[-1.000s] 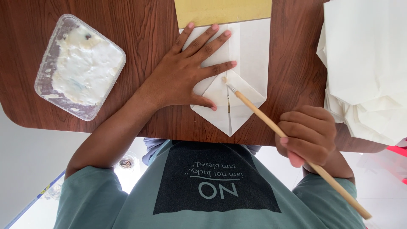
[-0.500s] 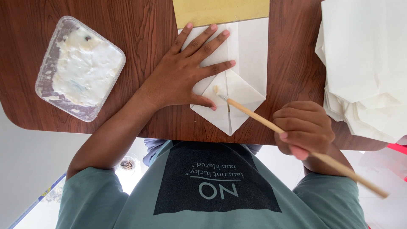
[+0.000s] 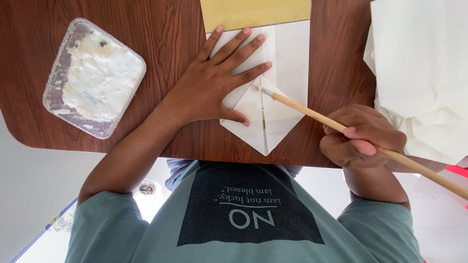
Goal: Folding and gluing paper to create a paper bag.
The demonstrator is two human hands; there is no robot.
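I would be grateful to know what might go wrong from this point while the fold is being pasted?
1. The brush tip works right beside the left hand fingers pressing the folded white paper; paste may smear onto them.
2. The long handle behind the right hand passes close to the stack of white sheets and could catch or soil them.
3. The paper's point sits near the table edge; it might slip if the pressure eases.
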